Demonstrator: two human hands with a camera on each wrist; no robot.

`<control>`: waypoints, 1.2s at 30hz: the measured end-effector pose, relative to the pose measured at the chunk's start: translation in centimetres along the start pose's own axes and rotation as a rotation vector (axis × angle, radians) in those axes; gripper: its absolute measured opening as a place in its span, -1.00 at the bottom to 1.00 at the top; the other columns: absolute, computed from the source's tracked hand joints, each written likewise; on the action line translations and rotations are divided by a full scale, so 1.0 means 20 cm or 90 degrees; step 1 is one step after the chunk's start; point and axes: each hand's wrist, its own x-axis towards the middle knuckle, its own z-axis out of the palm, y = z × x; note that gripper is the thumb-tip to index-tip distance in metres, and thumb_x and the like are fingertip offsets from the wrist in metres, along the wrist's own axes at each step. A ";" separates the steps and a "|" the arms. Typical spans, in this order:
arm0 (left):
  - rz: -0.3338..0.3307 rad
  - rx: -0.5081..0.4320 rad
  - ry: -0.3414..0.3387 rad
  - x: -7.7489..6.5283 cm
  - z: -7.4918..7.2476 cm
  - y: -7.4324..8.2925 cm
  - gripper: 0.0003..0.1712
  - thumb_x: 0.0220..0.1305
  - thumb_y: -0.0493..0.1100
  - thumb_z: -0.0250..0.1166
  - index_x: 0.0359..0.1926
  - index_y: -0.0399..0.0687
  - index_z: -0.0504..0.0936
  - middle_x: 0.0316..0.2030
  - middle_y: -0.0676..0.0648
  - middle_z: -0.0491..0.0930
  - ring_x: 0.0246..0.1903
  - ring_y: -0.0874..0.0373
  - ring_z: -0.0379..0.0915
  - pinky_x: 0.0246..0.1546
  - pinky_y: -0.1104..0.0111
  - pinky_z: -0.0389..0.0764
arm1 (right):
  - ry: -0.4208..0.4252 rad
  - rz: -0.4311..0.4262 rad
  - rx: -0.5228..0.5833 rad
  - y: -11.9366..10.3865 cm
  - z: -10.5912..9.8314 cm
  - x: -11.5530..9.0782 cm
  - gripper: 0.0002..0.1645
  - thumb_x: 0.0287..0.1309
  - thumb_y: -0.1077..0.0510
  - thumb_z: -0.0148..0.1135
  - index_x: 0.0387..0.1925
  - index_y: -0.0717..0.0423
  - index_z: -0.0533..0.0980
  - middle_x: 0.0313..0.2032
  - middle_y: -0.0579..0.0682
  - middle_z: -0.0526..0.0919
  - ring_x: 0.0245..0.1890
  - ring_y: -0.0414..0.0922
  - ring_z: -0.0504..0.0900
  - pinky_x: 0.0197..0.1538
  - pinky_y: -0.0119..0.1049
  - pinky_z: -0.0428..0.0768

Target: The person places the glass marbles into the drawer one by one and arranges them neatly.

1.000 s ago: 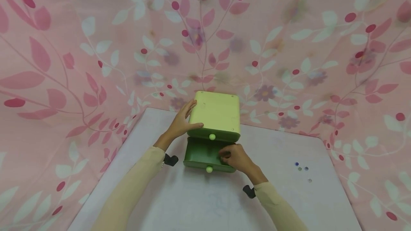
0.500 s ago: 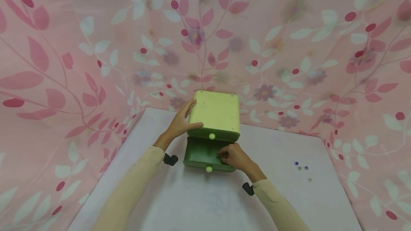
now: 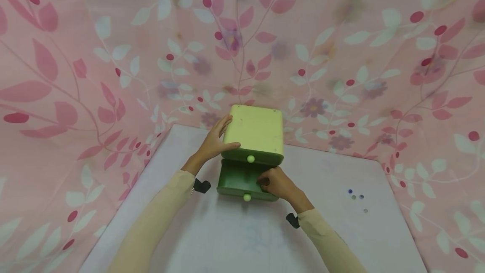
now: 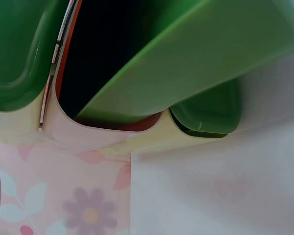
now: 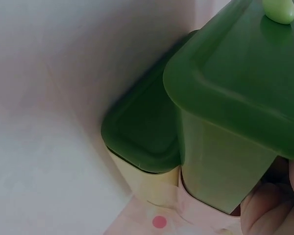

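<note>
A small drawer cabinet (image 3: 254,127) with a pale yellow-green top stands at the back of the table. Its middle drawer (image 3: 235,178), dark green with a light round knob (image 3: 247,197), is pulled out. My left hand (image 3: 212,142) rests on the cabinet's left side, thumb lying over the top near the front edge. Inside the right part of that drawer is my right hand (image 3: 278,183), fingers curled downward; whether they hold something is hidden. In the right wrist view, curled fingers (image 5: 269,213) show beside the drawer wall (image 5: 213,161).
Several small glass marbles (image 3: 354,197), blue and clear, lie on the white table (image 3: 322,172) to the right. The cabinet's top drawer (image 4: 14,54) and bottom drawer (image 4: 213,110) are closed. A pink floral curtain (image 3: 322,54) hangs behind.
My right hand has shifted very slightly left inside the drawer. The left hand, the cabinet and the marbles stay in place; the head view has tilted a little.
</note>
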 end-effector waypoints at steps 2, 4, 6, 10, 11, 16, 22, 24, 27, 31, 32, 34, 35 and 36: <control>-0.002 -0.001 0.001 0.01 0.00 0.01 0.28 0.00 0.01 0.56 0.55 -0.04 -0.09 0.49 0.04 0.05 0.43 0.32 -0.03 0.43 0.31 0.08 | 0.002 0.003 0.002 0.00 0.00 0.00 -0.67 -0.18 0.50 0.43 -0.28 0.21 0.74 -0.30 0.00 0.74 -0.22 -0.10 0.67 -0.22 -0.29 0.67; -0.001 0.000 0.001 0.01 0.00 0.01 0.28 0.00 -0.01 0.56 0.55 -0.05 -0.09 0.49 0.03 0.04 0.43 0.31 -0.03 0.43 0.31 0.08 | 0.001 0.009 0.009 0.00 0.00 0.00 -0.67 -0.16 0.51 0.42 -0.27 0.22 0.74 -0.29 0.01 0.74 -0.22 -0.10 0.68 -0.23 -0.30 0.67; 0.001 -0.002 -0.002 0.01 0.00 0.00 0.27 0.01 -0.04 0.56 0.55 -0.05 -0.10 0.49 0.02 0.03 0.44 0.28 -0.04 0.43 0.30 0.07 | -0.001 0.014 0.012 0.00 0.00 0.00 -0.67 -0.16 0.51 0.42 -0.26 0.22 0.74 -0.28 0.01 0.74 -0.21 -0.11 0.68 -0.23 -0.30 0.67; 0.008 0.000 -0.007 -0.01 0.00 0.05 0.25 0.04 -0.10 0.55 0.55 -0.10 -0.12 0.50 -0.10 0.00 0.46 0.12 -0.07 0.45 0.18 0.04 | 0.003 0.007 0.002 0.01 0.01 0.00 -0.67 -0.16 0.50 0.41 -0.28 0.18 0.74 -0.29 -0.02 0.74 -0.21 -0.13 0.68 -0.22 -0.31 0.67; 0.008 0.000 -0.008 -0.01 0.00 0.05 0.25 0.04 -0.10 0.55 0.55 -0.09 -0.12 0.50 -0.10 0.00 0.46 0.12 -0.07 0.45 0.18 0.04 | 0.005 0.006 -0.001 0.01 0.01 0.00 -0.67 -0.17 0.49 0.42 -0.28 0.18 0.75 -0.30 -0.02 0.74 -0.20 -0.13 0.67 -0.21 -0.31 0.66; 0.005 -0.003 -0.002 0.00 0.00 0.00 0.26 0.02 -0.04 0.55 0.55 -0.06 -0.10 0.49 0.01 0.03 0.44 0.25 -0.04 0.44 0.30 0.05 | 0.009 0.002 -0.002 0.01 0.01 0.00 -0.66 -0.19 0.49 0.43 -0.29 0.17 0.75 -0.30 -0.02 0.74 -0.19 -0.12 0.66 -0.21 -0.30 0.66; 0.006 0.006 0.002 0.01 0.00 0.00 0.27 0.00 0.04 0.55 0.55 -0.05 -0.08 0.49 0.01 0.05 0.44 0.26 -0.03 0.43 0.30 0.07 | 0.009 0.003 0.006 0.00 0.00 -0.01 -0.66 -0.18 0.49 0.43 -0.27 0.18 0.74 -0.29 -0.02 0.74 -0.23 -0.14 0.68 -0.23 -0.33 0.67; 0.006 0.008 0.001 0.01 0.00 0.00 0.27 0.00 0.04 0.55 0.55 -0.04 -0.08 0.49 0.01 0.05 0.44 0.27 -0.03 0.43 0.30 0.07 | 0.009 -0.001 0.006 0.00 0.00 -0.01 -0.66 -0.17 0.49 0.43 -0.27 0.19 0.74 -0.29 -0.01 0.74 -0.23 -0.14 0.68 -0.23 -0.33 0.67; 0.002 0.008 -0.001 0.01 0.00 0.00 0.27 -0.01 0.04 0.56 0.55 -0.04 -0.08 0.48 0.03 0.05 0.43 0.30 -0.04 0.43 0.33 0.06 | 0.009 -0.007 0.008 0.00 0.00 -0.01 -0.65 -0.17 0.50 0.43 -0.26 0.20 0.74 -0.28 0.00 0.73 -0.24 -0.14 0.67 -0.24 -0.32 0.67; 0.001 0.008 -0.002 0.01 0.00 -0.01 0.27 -0.01 0.05 0.56 0.55 -0.03 -0.07 0.48 0.04 0.05 0.43 0.30 -0.03 0.43 0.34 0.06 | 0.011 -0.014 0.007 0.00 0.00 -0.01 -0.65 -0.17 0.50 0.44 -0.26 0.20 0.74 -0.27 0.01 0.73 -0.23 -0.13 0.66 -0.23 -0.30 0.66; 0.002 0.007 -0.001 0.01 0.00 -0.01 0.27 -0.01 0.05 0.56 0.55 -0.03 -0.07 0.48 0.04 0.06 0.43 0.30 -0.03 0.43 0.34 0.06 | 0.012 -0.013 0.005 0.00 0.00 -0.01 -0.65 -0.17 0.49 0.44 -0.26 0.19 0.74 -0.27 0.00 0.73 -0.23 -0.13 0.66 -0.23 -0.30 0.66; 0.005 0.006 -0.002 0.01 0.00 -0.01 0.26 0.00 0.05 0.56 0.55 -0.03 -0.07 0.48 0.04 0.05 0.43 0.29 -0.03 0.43 0.33 0.07 | 0.014 -0.015 0.005 0.00 0.00 -0.01 -0.65 -0.17 0.49 0.44 -0.26 0.19 0.74 -0.28 0.00 0.73 -0.23 -0.13 0.66 -0.23 -0.30 0.66; 0.005 0.007 -0.001 0.01 0.00 -0.01 0.27 -0.01 0.05 0.56 0.55 -0.03 -0.07 0.48 0.04 0.06 0.43 0.30 -0.03 0.43 0.34 0.07 | 0.015 -0.015 0.004 0.00 0.00 -0.01 -0.65 -0.18 0.50 0.44 -0.26 0.19 0.74 -0.28 0.00 0.73 -0.22 -0.12 0.66 -0.22 -0.30 0.66; 0.006 0.006 -0.001 0.01 0.00 -0.01 0.27 -0.01 0.05 0.56 0.55 -0.03 -0.07 0.48 0.04 0.05 0.43 0.30 -0.03 0.43 0.35 0.07 | 0.016 -0.015 0.004 0.00 0.00 -0.01 -0.65 -0.18 0.50 0.44 -0.26 0.19 0.74 -0.28 0.01 0.73 -0.22 -0.12 0.66 -0.22 -0.30 0.66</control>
